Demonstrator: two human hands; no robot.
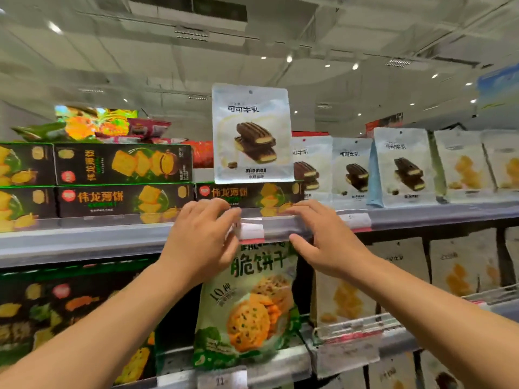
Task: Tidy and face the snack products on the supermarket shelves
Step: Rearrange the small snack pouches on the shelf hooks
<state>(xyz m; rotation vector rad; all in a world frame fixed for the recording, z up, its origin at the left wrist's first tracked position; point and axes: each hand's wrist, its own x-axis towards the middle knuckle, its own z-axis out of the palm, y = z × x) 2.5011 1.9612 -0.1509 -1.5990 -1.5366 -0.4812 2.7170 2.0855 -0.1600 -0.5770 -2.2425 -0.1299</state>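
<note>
Hands at top shelf edge: left hand and right hand, fingers relaxed, grasping nothing, below flat black-and-yellow cardboard biscuit box carrying white cocoa-biscuit pouch; facing step, next likely squaring that box.

The cocoa-biscuit pouch looks like matt plastic film, the black cracker boxes glossy card, the shelf-edge strip clear smooth plastic.

White cocoa-biscuit pouch stands upright atop a black box.
</note>
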